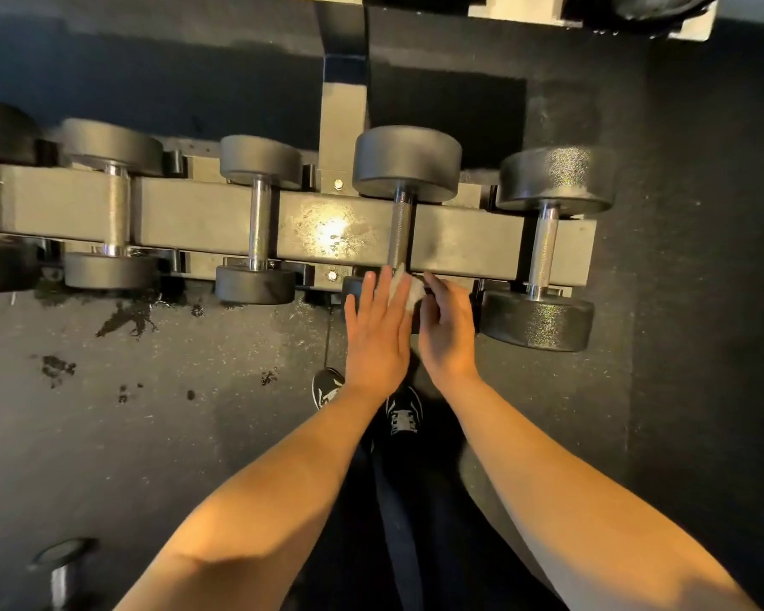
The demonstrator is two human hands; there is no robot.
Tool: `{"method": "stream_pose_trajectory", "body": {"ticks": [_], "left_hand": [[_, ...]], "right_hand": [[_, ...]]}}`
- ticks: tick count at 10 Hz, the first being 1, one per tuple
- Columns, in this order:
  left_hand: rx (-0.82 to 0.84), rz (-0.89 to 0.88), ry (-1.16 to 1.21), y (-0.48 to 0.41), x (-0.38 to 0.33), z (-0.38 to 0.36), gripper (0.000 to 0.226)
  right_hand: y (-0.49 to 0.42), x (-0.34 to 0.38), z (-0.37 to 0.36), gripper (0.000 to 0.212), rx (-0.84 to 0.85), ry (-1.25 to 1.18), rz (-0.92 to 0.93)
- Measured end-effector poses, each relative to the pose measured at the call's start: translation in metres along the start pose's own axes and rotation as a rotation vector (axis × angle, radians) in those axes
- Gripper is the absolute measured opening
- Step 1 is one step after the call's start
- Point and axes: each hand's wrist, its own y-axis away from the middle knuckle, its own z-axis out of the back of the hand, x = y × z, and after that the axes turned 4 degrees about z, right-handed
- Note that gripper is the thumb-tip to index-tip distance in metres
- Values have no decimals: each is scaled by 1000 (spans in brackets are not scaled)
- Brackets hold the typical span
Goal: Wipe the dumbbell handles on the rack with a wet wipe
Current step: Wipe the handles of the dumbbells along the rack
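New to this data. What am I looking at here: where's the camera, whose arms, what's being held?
No robot here: one head-worn wide-angle camera looks down at a person's two bare arms. Below is a dumbbell rack carrying several dumbbells side by side. Both hands meet at the near end of one dumbbell's handle. A white wet wipe sits between them: the right hand seems to pinch it, while the left hand lies against it with straight fingers. The person's shoes and a dark speckled floor with stains show underneath.
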Motion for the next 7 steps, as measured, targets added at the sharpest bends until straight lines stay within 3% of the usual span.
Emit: {"method": "stream_pose_trajectory", "body": {"ticks": [1,2,3,4,5,6,7], "left_hand": [[-153,190,233,-1,3,-12,51],[-228,358,436,-15,8,0,51],[-131,580,505,-33,20,12,46],[-5,659,350,-42,25,30,34],[-41,505,210,-44,31,53,30],[-179,343,339,-46,28,85,19],[-218,273,391,-54,30,114,15]], "right_hand": [[4,5,-15,37,31,-39,-80],[6,5,-24,39,14,62,-46],[0,8,-27,37,-10,123,32],[-6,21,-39,41,4,222,137],[-14,38,-59,36,-57,149,253],[-26,64,-80,28,15,-38,224],[-40,94,-98,19,142,-255,27]]}}
